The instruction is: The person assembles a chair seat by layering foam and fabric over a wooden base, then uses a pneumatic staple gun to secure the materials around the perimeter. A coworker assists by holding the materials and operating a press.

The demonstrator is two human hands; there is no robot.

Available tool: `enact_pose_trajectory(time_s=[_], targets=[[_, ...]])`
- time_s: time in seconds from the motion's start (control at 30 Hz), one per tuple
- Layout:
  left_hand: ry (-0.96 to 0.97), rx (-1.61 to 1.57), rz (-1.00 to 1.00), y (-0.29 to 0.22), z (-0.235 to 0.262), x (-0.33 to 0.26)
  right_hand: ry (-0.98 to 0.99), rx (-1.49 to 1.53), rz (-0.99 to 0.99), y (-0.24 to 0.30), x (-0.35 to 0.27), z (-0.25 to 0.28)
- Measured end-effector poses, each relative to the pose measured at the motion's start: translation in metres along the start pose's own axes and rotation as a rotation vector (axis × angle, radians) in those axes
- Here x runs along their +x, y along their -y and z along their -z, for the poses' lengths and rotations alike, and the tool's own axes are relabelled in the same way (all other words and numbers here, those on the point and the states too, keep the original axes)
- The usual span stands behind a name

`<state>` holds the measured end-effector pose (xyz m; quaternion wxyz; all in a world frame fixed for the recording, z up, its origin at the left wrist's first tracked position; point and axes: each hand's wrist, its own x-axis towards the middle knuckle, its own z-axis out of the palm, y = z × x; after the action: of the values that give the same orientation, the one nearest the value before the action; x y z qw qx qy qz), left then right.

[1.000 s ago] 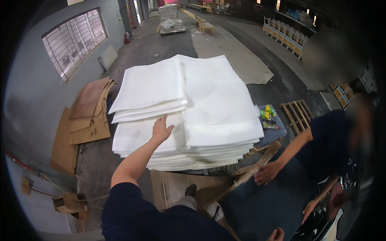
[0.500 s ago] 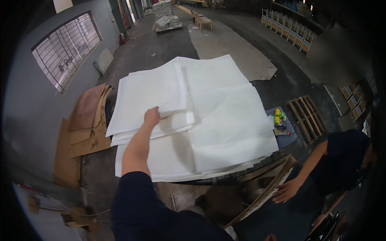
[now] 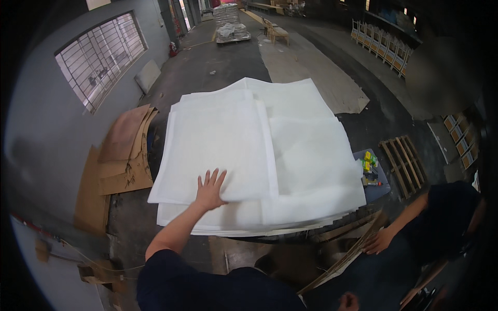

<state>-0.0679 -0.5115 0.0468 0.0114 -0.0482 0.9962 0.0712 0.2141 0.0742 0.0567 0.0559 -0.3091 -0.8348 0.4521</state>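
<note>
A stack of large white sheets point(image 3: 316, 145), soft and thin like foam or cloth, spreads out in front of me. On its left part lies a smaller white sheet point(image 3: 218, 135), covering others beneath. My left hand point(image 3: 209, 196) rests on this sheet close to its near edge, palm down with the fingers spread. Nothing is gripped in it. At the lower edge a small bit of skin, perhaps my right hand point(image 3: 348, 301), shows beside a dark surface; its fingers cannot be made out.
Another person's hand point(image 3: 377, 241) touches a brown board edge point(image 3: 345, 262) at right. Beyond the stack's right side are a grey tray point(image 3: 376, 193) with small packages and a wooden pallet point(image 3: 403, 165). Cardboard sheets point(image 3: 124, 173) lean by the left wall.
My left hand held the near edge of the smaller sheet; now it has let go and lies flat. That sheet spreads farther toward me. The whole view has shifted slightly.
</note>
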Motion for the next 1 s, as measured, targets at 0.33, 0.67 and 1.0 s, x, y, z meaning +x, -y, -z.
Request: enact_pose_trajectory(time_s=[0.33,0.67,1.0], targets=[[-0.46,0.164,0.129,0.031,-0.039,0.015,0.115,-0.142,0.001,-0.05,0.0,0.012],[-0.28,0.298,-0.102,0.035,0.066,0.054,0.004,-0.08,0.045,-0.035,-0.031,0.007],[-0.296,-0.174,0.001,-0.06,0.374,0.078,-0.032,0.372,-0.004,-0.071,-0.007,-0.016]])
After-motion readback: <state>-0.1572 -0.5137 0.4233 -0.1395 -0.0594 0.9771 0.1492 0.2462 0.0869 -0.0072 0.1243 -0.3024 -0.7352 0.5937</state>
